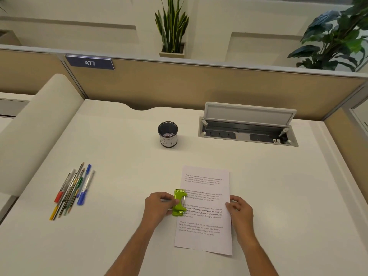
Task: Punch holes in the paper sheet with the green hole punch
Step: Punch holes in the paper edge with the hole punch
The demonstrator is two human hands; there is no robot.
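A white paper sheet [205,226] with printed paragraphs lies on the desk in front of me. The green hole punch [179,202] sits over the sheet's left edge, about halfway down its length. My left hand [159,206] grips the punch from the left, fingers curled round its handle side. My right hand [240,211] rests on the sheet's right edge, with the curled fingers pinching that edge.
A bundle of pens and pencils [72,189] lies at the left of the white desk [119,156]. A dark pen cup [167,134] stands behind the sheet. An open cable box [248,128] is set in the desk at the back right, before the partition [199,84].
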